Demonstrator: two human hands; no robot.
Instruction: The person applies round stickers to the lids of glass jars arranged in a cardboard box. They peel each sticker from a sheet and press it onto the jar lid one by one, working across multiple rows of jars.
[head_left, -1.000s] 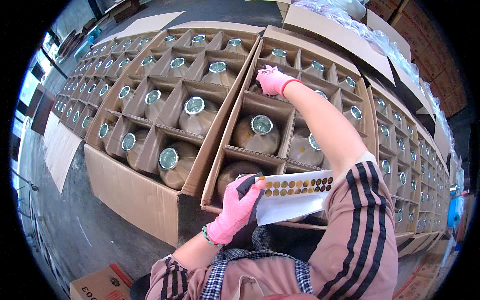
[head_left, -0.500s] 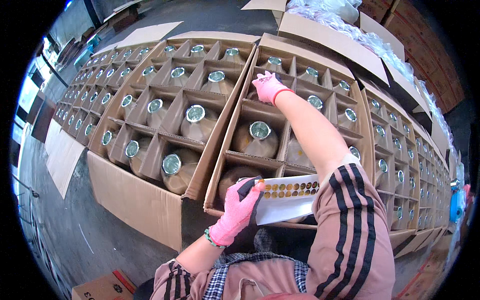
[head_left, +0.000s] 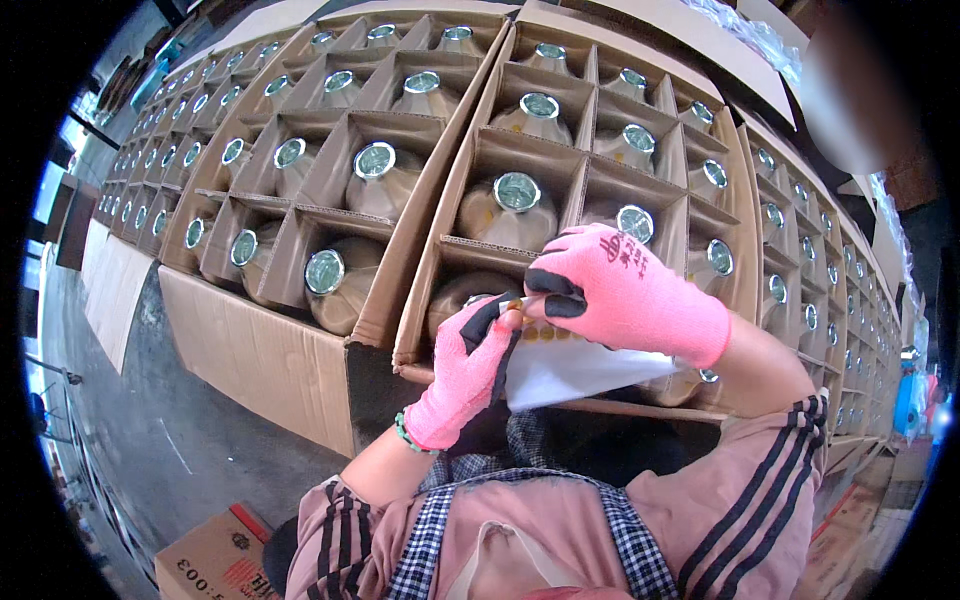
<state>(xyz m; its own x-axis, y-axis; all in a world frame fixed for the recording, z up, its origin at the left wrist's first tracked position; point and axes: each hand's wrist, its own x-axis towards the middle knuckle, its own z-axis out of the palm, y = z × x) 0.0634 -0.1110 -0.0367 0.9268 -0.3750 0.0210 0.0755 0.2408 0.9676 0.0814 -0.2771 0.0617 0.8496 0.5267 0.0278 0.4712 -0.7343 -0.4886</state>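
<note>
Over the boxed jars (head_left: 517,205), both hands (head_left: 545,320) pinch a sticker sheet (head_left: 575,365).

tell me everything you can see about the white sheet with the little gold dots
The white sheet looks like glossy backing paper carrying a row of small round gold stickers near its top edge. It tilts over the nearest carton's front edge. The left hand pinches its left end; the right hand covers its top, fingertips at the stickers.

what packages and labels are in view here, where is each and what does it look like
White sticker sheet: held in the left hand, right hand at its row of round gold stickers.
Open carton: behind the hands, brown cardboard, dividers, silver-capped bottles.
Second carton: left of it, same kind.
Small closed box: lower left on the floor, brown, red print.
</note>
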